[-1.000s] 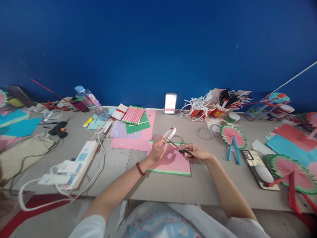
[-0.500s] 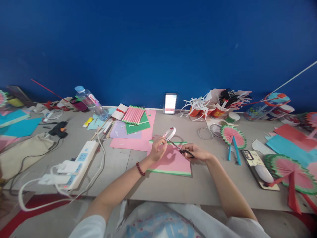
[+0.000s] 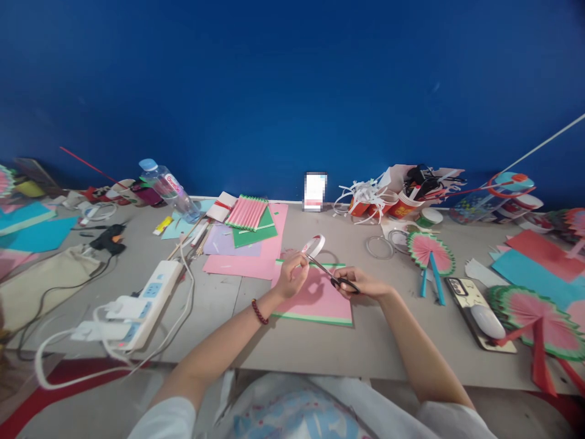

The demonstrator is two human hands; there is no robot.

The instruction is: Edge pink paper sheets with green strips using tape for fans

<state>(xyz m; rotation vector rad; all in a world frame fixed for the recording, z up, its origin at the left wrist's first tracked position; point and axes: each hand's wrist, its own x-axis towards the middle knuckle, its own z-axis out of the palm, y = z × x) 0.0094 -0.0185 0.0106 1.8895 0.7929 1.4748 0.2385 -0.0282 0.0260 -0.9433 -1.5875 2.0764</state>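
Note:
My left hand (image 3: pixel 293 275) is closed, thumb and fingers pinching a thin white loop of tape (image 3: pixel 315 245) with red print, which curves up above the fingertips. My right hand (image 3: pixel 357 281) grips a pair of scissors (image 3: pixel 323 267) by the black handles. The metal blades point left and reach the left fingertips at the foot of the loop; whether they touch the tape I cannot tell. Beneath both hands lies a pink sheet of paper (image 3: pixel 315 305) with green strips along its far and near edges.
To the left are a power strip (image 3: pixel 158 292) with cables, a plastic bottle (image 3: pixel 171 189) and pleated pink paper (image 3: pixel 247 212) on coloured sheets. A phone (image 3: pixel 314 190) stands at the wall. At right are cups with white strips (image 3: pixel 365 194), paper fans (image 3: pixel 431 253) and a mouse (image 3: pixel 487 321).
The scissors have shifted very slightly, and their handles look a little further apart. Both hands and the tape loop stay almost in place.

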